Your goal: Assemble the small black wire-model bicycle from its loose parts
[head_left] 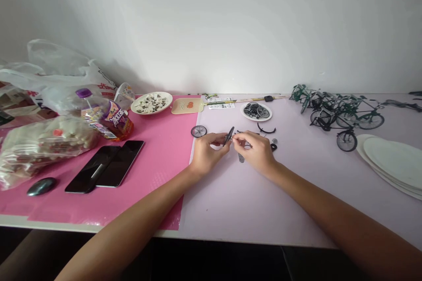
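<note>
My left hand (208,151) grips a small black wheel (228,136), seen nearly edge-on, between thumb and fingers. Close to its right side, my right hand (256,151) is closed in a pinch on something too small to make out. Another spoked wheel (198,131) lies on the table left of my hands. Around my right hand lie a curved black strip (266,130), a grey part (241,158) and small round parts (273,146). Behind them stands a plate of black parts (256,111).
Several small model bicycles (349,116) and stacked white plates (395,162) are at the right. On the left are phones (105,164), a mouse (41,186), a bottle (107,116), plastic bags (59,88) and a bowl of small pieces (151,103).
</note>
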`<action>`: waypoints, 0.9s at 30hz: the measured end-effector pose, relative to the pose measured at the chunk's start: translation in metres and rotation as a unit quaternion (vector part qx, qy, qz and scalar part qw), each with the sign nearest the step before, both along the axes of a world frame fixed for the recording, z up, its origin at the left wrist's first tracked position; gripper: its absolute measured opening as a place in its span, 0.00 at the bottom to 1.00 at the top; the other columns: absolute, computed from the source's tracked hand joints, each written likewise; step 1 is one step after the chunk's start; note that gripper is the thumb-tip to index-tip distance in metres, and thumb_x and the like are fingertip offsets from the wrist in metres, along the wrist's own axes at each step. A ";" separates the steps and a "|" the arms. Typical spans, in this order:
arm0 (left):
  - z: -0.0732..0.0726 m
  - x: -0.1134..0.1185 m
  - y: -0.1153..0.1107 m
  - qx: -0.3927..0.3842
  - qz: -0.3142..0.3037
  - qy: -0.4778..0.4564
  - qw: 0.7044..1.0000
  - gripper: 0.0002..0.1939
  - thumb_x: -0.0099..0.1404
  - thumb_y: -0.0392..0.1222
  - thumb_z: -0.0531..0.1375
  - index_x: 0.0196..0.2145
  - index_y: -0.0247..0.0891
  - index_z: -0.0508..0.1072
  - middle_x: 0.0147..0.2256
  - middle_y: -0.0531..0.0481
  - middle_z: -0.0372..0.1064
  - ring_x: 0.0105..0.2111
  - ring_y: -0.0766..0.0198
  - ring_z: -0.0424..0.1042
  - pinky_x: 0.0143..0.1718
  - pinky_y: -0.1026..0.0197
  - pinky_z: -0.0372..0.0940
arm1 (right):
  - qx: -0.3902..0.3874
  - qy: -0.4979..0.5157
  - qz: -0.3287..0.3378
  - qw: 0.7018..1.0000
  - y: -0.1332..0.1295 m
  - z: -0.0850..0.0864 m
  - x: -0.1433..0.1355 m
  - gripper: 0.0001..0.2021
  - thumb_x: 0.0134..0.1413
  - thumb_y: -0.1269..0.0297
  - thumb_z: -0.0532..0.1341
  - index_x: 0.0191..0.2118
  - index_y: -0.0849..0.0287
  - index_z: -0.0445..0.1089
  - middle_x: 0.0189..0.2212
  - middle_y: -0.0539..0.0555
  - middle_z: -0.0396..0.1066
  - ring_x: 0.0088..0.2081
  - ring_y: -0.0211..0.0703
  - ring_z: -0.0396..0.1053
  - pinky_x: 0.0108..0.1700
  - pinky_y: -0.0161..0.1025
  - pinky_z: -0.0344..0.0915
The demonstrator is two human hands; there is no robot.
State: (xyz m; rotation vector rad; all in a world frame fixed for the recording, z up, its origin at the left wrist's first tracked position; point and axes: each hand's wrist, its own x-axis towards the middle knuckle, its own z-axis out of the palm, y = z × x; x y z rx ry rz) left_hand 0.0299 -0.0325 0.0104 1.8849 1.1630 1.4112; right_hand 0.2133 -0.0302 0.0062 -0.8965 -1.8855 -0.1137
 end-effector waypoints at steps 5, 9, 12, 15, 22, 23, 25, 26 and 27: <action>0.001 0.000 0.000 0.009 -0.006 0.009 1.000 0.08 0.63 0.40 0.67 0.40 0.38 0.84 0.35 0.48 0.82 0.33 0.61 0.80 0.39 0.61 0.76 | -0.025 0.031 -0.016 0.999 -0.001 -0.006 -0.002 0.06 0.62 0.69 0.62 0.33 0.56 0.74 0.22 0.49 0.74 0.23 0.38 0.70 0.28 0.35 0.66; 0.000 -0.001 0.000 0.022 0.000 0.029 0.999 0.07 0.63 0.40 0.66 0.39 0.38 0.84 0.33 0.49 0.82 0.32 0.62 0.79 0.38 0.61 0.76 | -0.155 0.111 0.016 0.982 -0.006 -0.003 -0.005 0.07 0.61 0.62 0.63 0.34 0.56 0.75 0.17 0.47 0.68 0.19 0.38 0.66 0.27 0.36 0.68; -0.002 -0.002 0.000 0.035 0.013 0.044 0.998 0.09 0.63 0.40 0.67 0.41 0.38 0.83 0.33 0.48 0.82 0.32 0.62 0.79 0.39 0.60 0.75 | -0.326 0.206 0.068 0.920 -0.011 0.004 -0.008 0.13 0.61 0.53 0.64 0.36 0.59 0.75 0.17 0.47 0.69 0.19 0.40 0.69 0.25 0.37 0.68; -0.004 -0.003 0.001 0.046 0.027 0.060 0.997 0.11 0.63 0.40 0.67 0.43 0.38 0.83 0.34 0.47 0.82 0.32 0.62 0.78 0.39 0.60 0.75 | -0.428 0.257 0.087 0.862 -0.013 0.008 -0.008 0.19 0.58 0.47 0.66 0.37 0.61 0.76 0.18 0.50 0.71 0.18 0.41 0.69 0.21 0.37 0.67; -0.002 -0.003 0.001 0.060 0.021 0.071 0.995 0.09 0.64 0.42 0.66 0.42 0.40 0.84 0.32 0.49 0.81 0.30 0.63 0.77 0.36 0.62 0.73 | -0.090 0.069 -0.008 0.994 -0.006 0.003 -0.002 0.08 0.61 0.64 0.62 0.31 0.56 0.78 0.19 0.49 0.73 0.21 0.38 0.68 0.26 0.36 0.66; -0.001 -0.003 0.000 0.060 0.019 0.067 0.996 0.10 0.64 0.41 0.66 0.42 0.40 0.84 0.32 0.49 0.81 0.30 0.63 0.77 0.36 0.62 0.73 | -0.039 0.034 -0.020 0.998 -0.005 0.002 -0.002 0.09 0.61 0.67 0.62 0.31 0.56 0.77 0.20 0.49 0.73 0.21 0.37 0.68 0.26 0.35 0.65; 0.001 -0.003 -0.001 0.055 0.015 0.057 0.997 0.11 0.64 0.40 0.66 0.44 0.40 0.84 0.32 0.49 0.81 0.30 0.64 0.77 0.36 0.62 0.73 | 0.012 -0.020 -0.032 0.999 -0.003 0.003 0.000 0.10 0.61 0.71 0.61 0.30 0.55 0.77 0.20 0.48 0.74 0.21 0.36 0.68 0.26 0.34 0.62; 0.001 -0.002 -0.001 0.051 0.013 0.053 0.997 0.11 0.64 0.40 0.66 0.44 0.40 0.84 0.32 0.49 0.81 0.31 0.64 0.77 0.37 0.62 0.74 | 0.021 -0.036 -0.037 0.998 -0.003 0.003 0.000 0.10 0.61 0.72 0.61 0.30 0.55 0.77 0.20 0.48 0.73 0.21 0.35 0.68 0.25 0.34 0.62; 0.002 -0.002 -0.002 0.046 0.011 0.049 0.998 0.11 0.64 0.40 0.66 0.44 0.40 0.84 0.32 0.49 0.81 0.31 0.63 0.77 0.37 0.62 0.74 | 0.023 -0.044 -0.040 0.998 -0.002 0.002 0.001 0.10 0.61 0.72 0.61 0.30 0.55 0.77 0.20 0.48 0.73 0.20 0.35 0.67 0.25 0.33 0.61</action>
